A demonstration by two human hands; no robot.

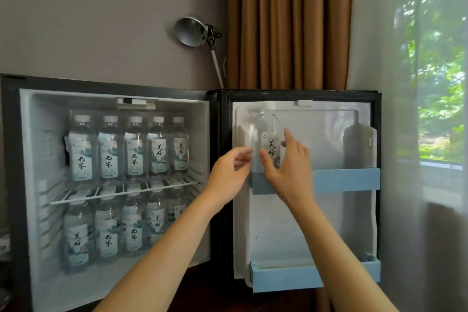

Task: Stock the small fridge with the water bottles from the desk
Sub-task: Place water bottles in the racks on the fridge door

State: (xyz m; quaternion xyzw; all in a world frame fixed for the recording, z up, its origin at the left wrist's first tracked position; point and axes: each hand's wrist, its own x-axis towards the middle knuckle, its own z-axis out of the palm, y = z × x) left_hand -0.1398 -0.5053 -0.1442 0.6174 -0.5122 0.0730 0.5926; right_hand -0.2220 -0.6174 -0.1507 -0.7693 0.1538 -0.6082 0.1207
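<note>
The small fridge (12,185) stands open, its door (334,223) swung out to the right. A clear water bottle (268,124) with a white cap stands upright at the left end of the upper blue door shelf (347,178). My left hand (228,172) hovers at the bottle's left side with its fingertips beside it. My right hand (288,170) is on the other side, thumb across the label and fingers spread off the bottle. Several labelled bottles (131,149) line the wire shelf (121,191), and several more bottles (109,230) stand on the fridge floor.
The lower blue door shelf (286,278) holds no bottles. A silver desk lamp (191,31) leans over the fridge top. A brown curtain (286,20) and a sheer white curtain (379,58) hang behind the door, with a window (440,58) at right.
</note>
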